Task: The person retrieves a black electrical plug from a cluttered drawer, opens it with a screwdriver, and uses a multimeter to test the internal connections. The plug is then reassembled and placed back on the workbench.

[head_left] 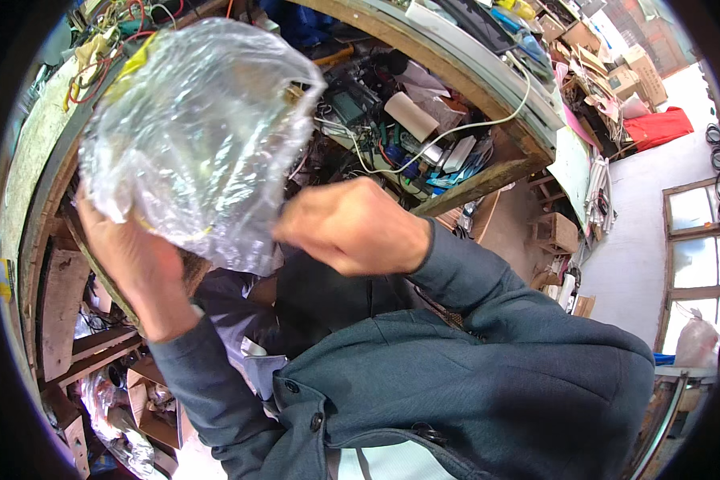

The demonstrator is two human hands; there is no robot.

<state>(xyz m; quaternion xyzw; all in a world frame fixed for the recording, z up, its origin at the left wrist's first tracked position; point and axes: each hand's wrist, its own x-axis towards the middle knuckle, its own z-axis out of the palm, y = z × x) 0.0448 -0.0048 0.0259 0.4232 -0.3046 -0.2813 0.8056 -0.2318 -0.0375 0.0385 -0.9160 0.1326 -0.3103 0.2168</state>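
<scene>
A large, crumpled, clear plastic bag [204,128] is held up at the upper left, its surface full of glossy folds. My left hand [136,256] grips it at the lower left, with most of the fingers hidden behind the film. At the bag's lower right edge my right hand [360,228] is closed in a fist-like pinch on the film, slightly smeared by motion. Something yellow [140,60] shows at the bag's upper left edge. Whether anything lies inside the bag, I cannot tell.
A wood-framed drawer [472,188] crammed with tools and parts lies beyond my hands, a white cable [448,132] running across it. Tangled wires [96,68] sit at the upper left. Cardboard boxes [636,76] are piled at the far right, with a stool [554,232] below.
</scene>
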